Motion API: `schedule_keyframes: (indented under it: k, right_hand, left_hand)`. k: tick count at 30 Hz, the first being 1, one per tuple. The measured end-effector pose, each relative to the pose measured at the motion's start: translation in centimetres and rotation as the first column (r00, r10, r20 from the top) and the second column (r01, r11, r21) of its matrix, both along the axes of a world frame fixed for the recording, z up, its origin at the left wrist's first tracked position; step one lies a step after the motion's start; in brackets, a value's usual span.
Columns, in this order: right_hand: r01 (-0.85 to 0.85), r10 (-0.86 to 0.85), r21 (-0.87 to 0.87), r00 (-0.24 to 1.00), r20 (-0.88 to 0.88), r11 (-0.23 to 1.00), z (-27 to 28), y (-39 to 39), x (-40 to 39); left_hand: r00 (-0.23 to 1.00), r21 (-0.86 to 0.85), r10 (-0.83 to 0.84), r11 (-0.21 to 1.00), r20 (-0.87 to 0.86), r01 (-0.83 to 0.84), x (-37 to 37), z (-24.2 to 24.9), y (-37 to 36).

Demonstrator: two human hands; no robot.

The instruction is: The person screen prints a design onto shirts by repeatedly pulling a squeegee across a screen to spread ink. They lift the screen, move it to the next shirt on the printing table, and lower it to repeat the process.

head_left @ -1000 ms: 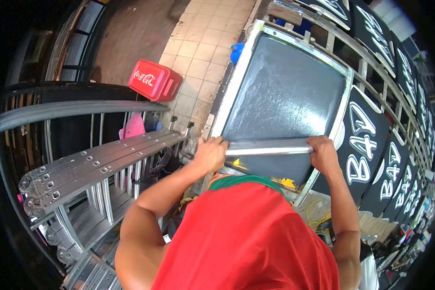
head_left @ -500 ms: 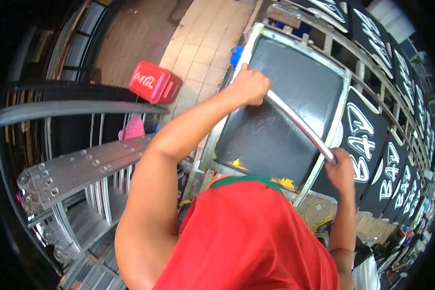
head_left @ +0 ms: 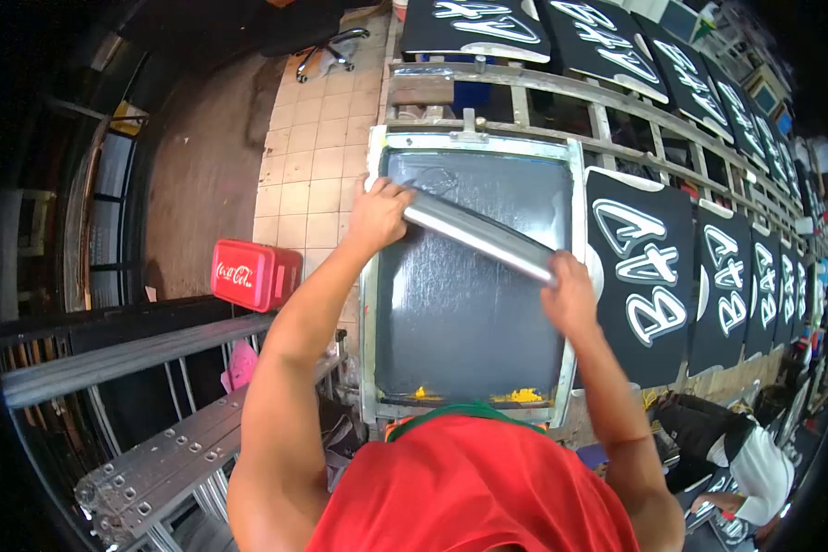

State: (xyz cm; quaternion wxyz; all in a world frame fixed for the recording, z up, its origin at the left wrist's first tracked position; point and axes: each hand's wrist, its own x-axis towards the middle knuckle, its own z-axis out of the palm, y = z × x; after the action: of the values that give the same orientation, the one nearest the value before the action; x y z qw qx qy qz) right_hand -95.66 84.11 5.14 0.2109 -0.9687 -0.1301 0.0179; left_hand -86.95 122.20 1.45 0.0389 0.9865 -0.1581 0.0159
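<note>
A silver metal-handled squeegee (head_left: 478, 237) lies slantwise across the upper part of a framed printing screen (head_left: 369, 322). My left hand (head_left: 379, 217) is closed around its left end, by the frame's left side. My right hand (head_left: 570, 293) grips the other end, lower down at the frame's right side. Under the bar the screen mesh looks dark and glossy. Two yellow patches (head_left: 524, 396) mark its near edge. The squeegee's blade edge is not clearly visible.
Black panels with white lettering (head_left: 649, 276) line the slatted rack (head_left: 607, 129) to the right and beyond. A red cooler box (head_left: 258, 276) and metal ladder (head_left: 175, 437) stand left. Another person (head_left: 759, 469) is at lower right. An office chair base (head_left: 331, 53) stands far back.
My view has turned, so the screen appears more upright and farther left. The squeegee has tilted nearer to level, its right end now over the screen's right edge. Both hands keep their grip.
</note>
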Motion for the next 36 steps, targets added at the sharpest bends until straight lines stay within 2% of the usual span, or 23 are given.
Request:
schedule_keyframes:
  k: [1,3,5,7,9,11,13,14,16,18,20,21,23,24,25,27,29,30,31,32,33,34,36]
  right_hand:
    - [-0.002,0.004,0.016,0.997,-0.080,1.000,-0.8,-1.3,2.3]
    - [-0.062,0.055,-0.066,0.993,-0.102,0.996,-0.2,-1.8,7.1]
    - [-0.092,0.088,-0.109,0.995,-0.038,0.990,-0.8,-1.9,12.0]
    - [-0.114,0.101,-0.218,0.992,-0.071,0.969,-2.0,-1.8,17.0]
    - [-0.170,0.171,-0.237,0.985,-0.020,0.956,-3.4,-1.8,20.8]
    - [-0.150,0.152,-0.255,0.988,-0.013,0.955,-4.5,-1.5,21.9]
    - [-0.116,0.122,-0.293,0.993,0.001,0.949,-6.0,-1.5,22.2]
    - [-0.102,0.102,-0.279,0.995,-0.017,0.955,-6.8,-2.0,20.7]
    - [-0.106,0.097,-0.280,0.994,-0.046,0.954,-7.0,-2.7,17.0]
    - [-0.149,0.123,-0.328,0.987,-0.099,0.933,-5.8,-3.5,8.4]
    - [-0.178,0.132,-0.287,0.976,-0.173,0.941,-6.6,-5.5,-1.9]
    - [-0.164,0.105,-0.218,0.960,-0.258,0.962,-4.9,-5.5,-6.9]
    - [-0.202,0.127,-0.223,0.942,-0.311,0.954,-3.6,-6.0,-15.5]
    - [-0.177,0.103,-0.166,0.919,-0.380,0.970,-2.5,-5.8,-17.1]
    - [-0.176,0.099,-0.167,0.915,-0.391,0.970,-2.7,-5.9,-16.9]
    - [-0.194,0.159,-0.161,0.966,-0.203,0.968,-4.6,-6.3,-12.9]
    - [-0.178,0.135,-0.221,0.971,-0.196,0.959,-6.3,-5.4,-3.5]
    - [-0.185,0.164,-0.262,0.981,-0.100,0.947,-7.3,-5.0,2.1]
    - [-0.153,0.162,-0.267,0.987,0.013,0.951,-7.6,-4.0,7.4]
    - [-0.142,0.167,-0.305,0.984,0.055,0.942,-7.2,-3.2,12.0]
    - [-0.117,0.120,-0.276,0.993,-0.004,0.954,-6.9,-2.4,16.2]
    - [-0.010,0.014,-0.161,0.999,0.028,0.987,-6.9,-1.9,18.9]
    - [-0.038,0.050,-0.180,0.997,0.064,0.983,-6.3,-1.7,21.3]
  left_hand:
    - [1.000,-0.003,-0.006,1.000,-0.005,0.006,0.4,1.4,0.1]
    - [0.997,0.019,0.034,0.999,-0.065,-0.033,1.4,3.2,0.3]
    - [1.000,-0.062,0.000,0.998,-0.018,-0.001,4.2,2.8,0.9]
    - [0.973,-0.060,0.127,0.988,-0.195,-0.141,7.0,3.6,0.4]
    - [0.988,-0.006,0.071,0.997,-0.139,-0.073,9.3,1.7,0.5]
    - [0.968,0.133,0.142,0.984,-0.205,-0.116,10.1,0.1,-0.2]
    - [0.979,0.074,0.127,0.991,-0.162,-0.116,9.0,-0.2,-0.5]
    - [0.985,0.014,0.132,0.991,-0.113,-0.131,7.7,-0.5,-0.5]
    - [0.982,0.026,0.135,0.991,-0.135,-0.133,3.0,-0.4,-1.0]
    - [0.963,0.017,0.150,0.989,-0.222,-0.150,-4.9,0.1,-1.8]
    - [0.920,0.017,0.157,0.987,-0.358,-0.162,-14.7,0.7,-2.3]
    - [0.934,-0.005,0.123,0.991,-0.335,-0.133,-19.7,0.6,-2.4]
    - [0.926,-0.086,0.032,0.994,-0.377,-0.069,-28.3,0.6,-2.1]
    - [0.900,-0.155,0.034,0.982,-0.434,-0.112,-30.6,0.0,-1.9]
    - [0.895,-0.156,0.030,0.982,-0.446,-0.111,-29.6,0.7,-2.0]
    - [0.860,0.022,0.099,0.995,-0.501,-0.102,-24.0,0.8,-1.8]
    - [0.953,-0.075,0.094,0.990,-0.287,-0.120,-15.4,-0.6,-1.2]
    - [0.963,-0.078,0.133,0.985,-0.236,-0.155,-10.4,-1.1,-1.0]
    - [0.988,-0.094,0.127,0.986,-0.089,-0.135,-5.8,-1.4,-0.7]
    - [0.983,-0.006,0.139,0.990,-0.116,-0.141,-1.4,-0.8,-0.6]
    - [0.985,0.029,0.158,0.987,-0.067,-0.157,2.3,-2.1,0.0]
    - [0.985,-0.040,0.166,0.985,-0.038,-0.168,4.9,-2.3,0.2]
    - [0.976,-0.033,0.213,0.976,-0.056,-0.215,6.7,-1.5,-0.5]
